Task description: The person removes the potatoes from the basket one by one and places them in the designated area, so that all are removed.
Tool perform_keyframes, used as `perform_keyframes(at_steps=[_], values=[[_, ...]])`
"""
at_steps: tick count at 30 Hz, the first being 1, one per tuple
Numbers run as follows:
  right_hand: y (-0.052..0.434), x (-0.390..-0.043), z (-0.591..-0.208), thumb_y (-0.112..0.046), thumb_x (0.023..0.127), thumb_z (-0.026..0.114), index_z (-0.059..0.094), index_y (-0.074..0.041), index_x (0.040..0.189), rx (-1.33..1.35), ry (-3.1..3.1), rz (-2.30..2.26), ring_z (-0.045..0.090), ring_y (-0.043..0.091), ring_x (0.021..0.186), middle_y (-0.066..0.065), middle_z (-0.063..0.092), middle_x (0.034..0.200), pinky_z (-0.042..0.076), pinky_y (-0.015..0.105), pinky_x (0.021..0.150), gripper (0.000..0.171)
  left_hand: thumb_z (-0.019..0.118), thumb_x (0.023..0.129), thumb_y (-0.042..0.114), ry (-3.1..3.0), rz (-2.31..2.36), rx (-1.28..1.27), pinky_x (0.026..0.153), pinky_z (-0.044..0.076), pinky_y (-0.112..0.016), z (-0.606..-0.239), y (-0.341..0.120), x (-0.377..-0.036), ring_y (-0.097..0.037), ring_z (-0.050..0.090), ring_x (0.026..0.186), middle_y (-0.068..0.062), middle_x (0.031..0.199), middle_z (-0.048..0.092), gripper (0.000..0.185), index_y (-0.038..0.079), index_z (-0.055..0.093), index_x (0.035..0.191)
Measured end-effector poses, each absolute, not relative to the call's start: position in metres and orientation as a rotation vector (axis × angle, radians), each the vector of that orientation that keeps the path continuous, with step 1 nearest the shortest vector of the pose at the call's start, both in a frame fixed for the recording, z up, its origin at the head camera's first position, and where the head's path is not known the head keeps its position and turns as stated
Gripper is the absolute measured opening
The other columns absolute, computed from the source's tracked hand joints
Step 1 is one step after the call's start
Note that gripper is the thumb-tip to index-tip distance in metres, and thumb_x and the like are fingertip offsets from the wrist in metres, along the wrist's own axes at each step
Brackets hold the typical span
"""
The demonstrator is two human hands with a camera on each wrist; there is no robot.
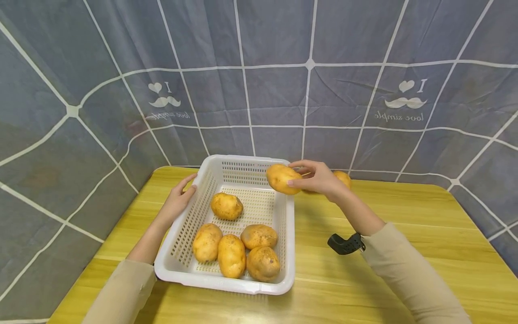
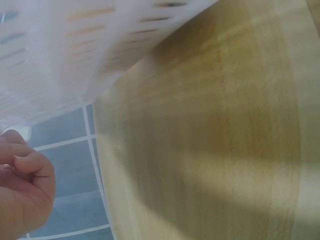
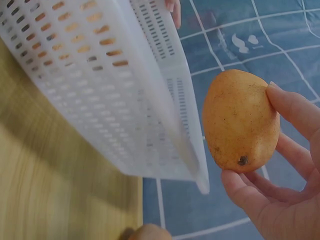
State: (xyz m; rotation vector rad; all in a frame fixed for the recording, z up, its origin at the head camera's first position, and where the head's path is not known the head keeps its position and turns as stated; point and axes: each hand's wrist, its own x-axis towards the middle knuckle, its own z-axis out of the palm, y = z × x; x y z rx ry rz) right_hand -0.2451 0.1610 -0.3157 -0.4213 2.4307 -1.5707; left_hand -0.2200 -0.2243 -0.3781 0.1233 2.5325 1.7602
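- Right hand (image 1: pixel 319 179) pinching a potato (image 1: pixel 283 179) between thumb and curled fingertips, held in the air above the far right corner of the white basket (image 1: pixel 285 252).
- Left hand (image 1: pixel 178 200) laid on the basket's far left rim, fingers mostly straight in the head view; curled loosely in the left wrist view, so exact grip hard to tell.
- Basket resting on the wooden table (image 1: pixel 404 270), toward its left half, with five potatoes (image 1: pixel 232 252) inside: one mid-floor, four bunched at the near end.
- Held potato probably firm, fairly heavy, dry and matt-skinned, so unlikely to slip or break; best taken around its thick middle.
- Another potato (image 1: pixel 344 178) on the table behind the right hand, largely hidden by it.
- Black object (image 1: pixel 346 244) at the right wrist, likely the camera mount.
- Wrist views blurred; left one shows only basket wall, table and knuckles.
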Motion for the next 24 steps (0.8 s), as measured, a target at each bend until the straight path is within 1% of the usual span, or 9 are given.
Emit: perform_keyframes(at_steps=[7, 9, 11, 12, 13, 16, 18, 20, 24], values=[[0.176, -0.245, -0.317, -0.018, 0.078, 0.076, 0.054, -0.006, 0.129, -0.377, 2.384, -1.631, 0.056, 0.032, 0.104, 0.021, 0.050, 0.125, 0.054, 0.036, 0.076, 0.056, 0.040, 0.101, 0.032, 2.510, 1.775, 0.119, 0.065, 0.055, -0.032, -0.377, -0.224, -0.219, -0.016, 0.064, 0.078, -0.033, 0.118, 0.051, 0.053, 0.017, 0.023, 0.149], [0.181, -0.244, -0.316, -0.019, 0.078, 0.076, 0.054, -0.006, 0.129, -0.358, 2.382, -1.632, 0.056, 0.030, 0.103, 0.020, 0.051, 0.125, 0.054, 0.033, 0.074, 0.057, 0.040, 0.101, 0.032, 2.507, 1.777, 0.122, 0.065, 0.055, -0.032, -0.377, -0.224, -0.219, -0.016, 0.064, 0.078, -0.033, 0.117, 0.051, 0.053, 0.017, 0.023, 0.149], [0.185, -0.244, -0.315, -0.021, 0.078, 0.077, 0.053, -0.007, 0.130, -0.335, 2.397, -1.619, 0.057, 0.027, 0.098, 0.020, 0.051, 0.126, 0.052, 0.026, 0.063, 0.058, 0.040, 0.101, 0.031, 2.504, 1.779, 0.123, 0.065, 0.055, -0.032, -0.377, -0.224, -0.219, -0.017, 0.064, 0.078, -0.033, 0.117, 0.051, 0.053, 0.017, 0.023, 0.149], [0.188, -0.244, -0.315, -0.022, 0.078, 0.077, 0.053, -0.007, 0.130, -0.325, 2.408, -1.607, 0.056, 0.025, 0.097, 0.019, 0.051, 0.127, 0.050, 0.024, 0.061, 0.058, 0.040, 0.101, 0.031, 2.502, 1.783, 0.122, 0.065, 0.055, -0.032, -0.378, -0.224, -0.219, -0.017, 0.064, 0.078, -0.034, 0.117, 0.051, 0.053, 0.017, 0.023, 0.149], [0.190, -0.243, -0.314, -0.023, 0.078, 0.076, 0.053, -0.008, 0.130, -0.313, 2.418, -1.595, 0.056, 0.024, 0.094, 0.019, 0.050, 0.127, 0.046, 0.022, 0.056, 0.059, 0.040, 0.101, 0.031, 2.505, 1.781, 0.120, 0.065, 0.055, -0.032, -0.378, -0.224, -0.219, -0.017, 0.064, 0.078, -0.034, 0.117, 0.051, 0.053, 0.016, 0.024, 0.149], [0.196, -0.243, -0.314, -0.025, 0.079, 0.076, 0.052, -0.009, 0.131, -0.294, 2.454, -1.557, 0.053, 0.027, 0.101, 0.019, 0.048, 0.130, 0.046, 0.026, 0.064, 0.059, 0.040, 0.101, 0.031, 2.509, 1.780, 0.124, 0.065, 0.055, -0.032, -0.378, -0.225, -0.219, -0.017, 0.064, 0.079, -0.034, 0.118, 0.051, 0.054, 0.016, 0.023, 0.149], [0.200, -0.243, -0.314, -0.027, 0.080, 0.075, 0.052, -0.008, 0.132, -0.288, 2.482, -1.528, 0.050, 0.031, 0.111, 0.020, 0.047, 0.132, 0.048, 0.034, 0.080, 0.060, 0.040, 0.101, 0.031, 2.512, 1.781, 0.126, 0.066, 0.055, -0.031, -0.378, -0.225, -0.219, -0.018, 0.064, 0.079, -0.034, 0.119, 0.050, 0.053, 0.016, 0.024, 0.149], [0.204, -0.242, -0.315, -0.029, 0.080, 0.075, 0.051, -0.008, 0.132, -0.284, 2.506, -1.506, 0.046, 0.035, 0.118, 0.021, 0.046, 0.133, 0.044, 0.042, 0.091, 0.061, 0.040, 0.101, 0.031, 2.510, 1.781, 0.129, 0.066, 0.055, -0.031, -0.378, -0.224, -0.219, -0.018, 0.064, 0.080, -0.034, 0.119, 0.050, 0.053, 0.016, 0.024, 0.149], [0.211, -0.240, -0.315, -0.030, 0.081, 0.074, 0.049, -0.007, 0.134, -0.270, 2.515, -1.495, 0.044, 0.036, 0.119, 0.022, 0.044, 0.134, 0.044, 0.044, 0.091, 0.063, 0.040, 0.101, 0.031, 2.509, 1.782, 0.123, 0.065, 0.055, -0.032, -0.378, -0.224, -0.219, -0.019, 0.064, 0.080, -0.034, 0.119, 0.050, 0.053, 0.016, 0.024, 0.149]])
